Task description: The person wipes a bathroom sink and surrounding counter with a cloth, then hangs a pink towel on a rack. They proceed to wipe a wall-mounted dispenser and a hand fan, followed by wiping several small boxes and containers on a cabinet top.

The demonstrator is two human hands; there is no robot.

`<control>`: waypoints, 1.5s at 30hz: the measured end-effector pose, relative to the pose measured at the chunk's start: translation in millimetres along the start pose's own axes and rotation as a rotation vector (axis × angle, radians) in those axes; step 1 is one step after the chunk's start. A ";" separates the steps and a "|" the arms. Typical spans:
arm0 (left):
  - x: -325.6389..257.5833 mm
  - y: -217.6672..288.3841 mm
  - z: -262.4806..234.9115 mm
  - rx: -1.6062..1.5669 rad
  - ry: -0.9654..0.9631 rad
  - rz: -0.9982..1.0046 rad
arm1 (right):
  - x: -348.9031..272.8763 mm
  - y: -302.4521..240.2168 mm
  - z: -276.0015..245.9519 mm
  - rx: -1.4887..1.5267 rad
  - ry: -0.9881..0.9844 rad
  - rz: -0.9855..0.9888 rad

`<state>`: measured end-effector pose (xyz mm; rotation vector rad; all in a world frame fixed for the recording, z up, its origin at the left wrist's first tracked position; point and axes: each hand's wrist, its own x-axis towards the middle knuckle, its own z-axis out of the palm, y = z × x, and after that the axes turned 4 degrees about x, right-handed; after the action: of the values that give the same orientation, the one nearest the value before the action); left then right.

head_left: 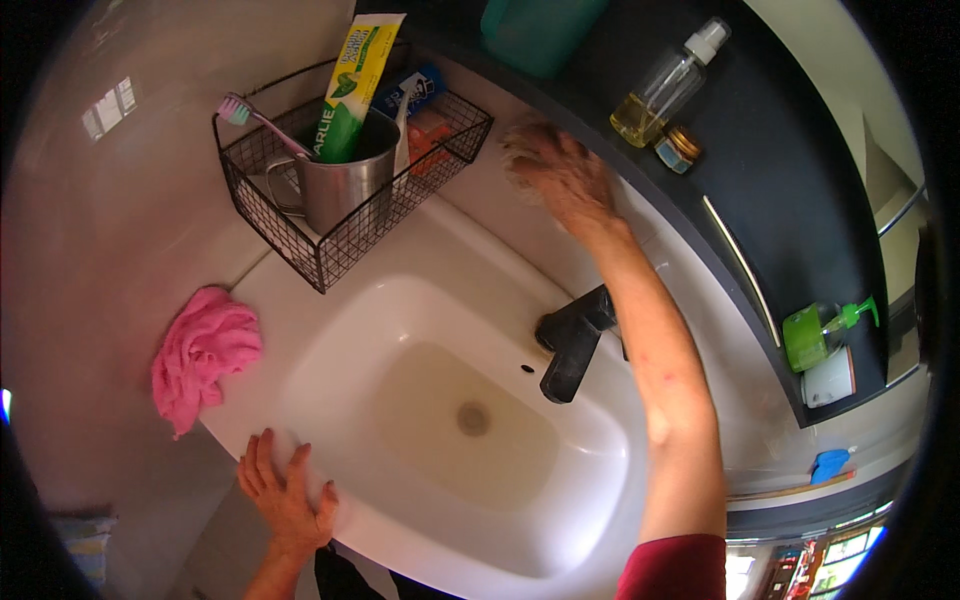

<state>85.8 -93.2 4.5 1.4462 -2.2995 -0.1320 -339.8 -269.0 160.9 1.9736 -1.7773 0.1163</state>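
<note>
Your left hand [287, 500] lies spread and empty on the rim of the glossy white washbasin [385, 535], while your right hand [572, 178] grips a pale, blurred pad [519, 165] against the light wall [472, 207], between black wire-mesh basket [320, 265] and dark shelf [745, 190].
</note>
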 end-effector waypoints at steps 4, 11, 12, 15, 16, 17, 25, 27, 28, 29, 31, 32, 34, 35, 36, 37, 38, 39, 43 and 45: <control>0.5 0.6 0.9 -0.021 -0.001 -0.020 | 9.5 -9.2 10.6 -0.220 -0.016 -0.183; 1.3 -1.6 2.6 0.011 0.000 -0.002 | -85.5 51.1 -18.5 0.106 -0.018 0.111; 1.2 -2.7 3.5 0.015 0.001 -0.006 | -99.7 50.7 -30.3 0.082 -0.021 0.143; 1.9 -4.0 -0.3 0.001 -0.005 0.004 | -124.1 46.9 -62.0 -0.088 -0.042 0.148; 2.1 -4.1 1.2 0.004 -0.007 0.015 | -126.8 48.2 -65.6 -0.130 -0.054 0.153; 1.4 -4.3 3.6 0.008 -0.008 0.023 | -129.6 48.6 -68.4 -0.170 -0.069 0.157; -0.4 -6.8 7.0 -0.013 -0.020 -0.015 | -47.4 17.9 -26.2 -0.066 -0.153 -0.016; 0.5 -7.6 6.6 0.001 0.006 0.011 | -25.0 4.5 -4.0 -0.121 -0.145 -0.044; 0.8 -7.8 5.6 0.005 0.003 0.013 | -14.5 -4.2 5.1 -0.197 -0.143 -0.088; 1.1 -7.6 5.0 0.009 0.004 0.012 | -6.3 -13.6 14.1 -0.274 -0.136 -0.135; 1.0 -7.4 4.5 0.016 0.009 0.012 | 1.3 -29.4 41.0 -0.213 -0.236 -0.113; 1.0 -6.7 5.2 0.016 0.016 0.011 | 3.1 -33.6 52.3 -0.187 -0.287 -0.102; 0.8 -7.6 7.9 0.009 0.034 0.005 | 0.4 -37.6 69.3 -0.220 -0.273 -0.188; 0.1 -6.9 9.6 -0.001 0.044 0.001 | -3.7 -36.4 75.3 -0.241 -0.271 -0.230; -0.3 -6.1 10.2 -0.012 0.055 -0.001 | -5.6 -31.5 80.3 -0.221 -0.332 -0.222; -0.2 -5.1 9.1 -0.022 0.051 -0.007 | -6.2 -25.9 77.8 -0.254 -0.380 -0.261; 1.0 -3.9 7.8 -0.033 0.048 -0.010 | -8.4 -18.0 73.2 -0.287 -0.429 -0.297; 1.1 -2.5 6.7 -0.045 0.044 -0.011 | -13.1 -10.8 68.0 -0.321 -0.479 -0.332; -1.8 -4.9 7.3 -0.008 0.055 -0.028 | -17.7 -17.1 29.2 -0.434 -0.443 -0.416; -2.0 -4.1 8.1 -0.016 0.055 -0.016 | -31.1 -3.7 28.7 -0.397 -0.433 -0.385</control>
<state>86.8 -94.4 -4.7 1.4426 -2.2383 -0.1128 -348.2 -251.9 122.9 2.0896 -1.4613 -0.7806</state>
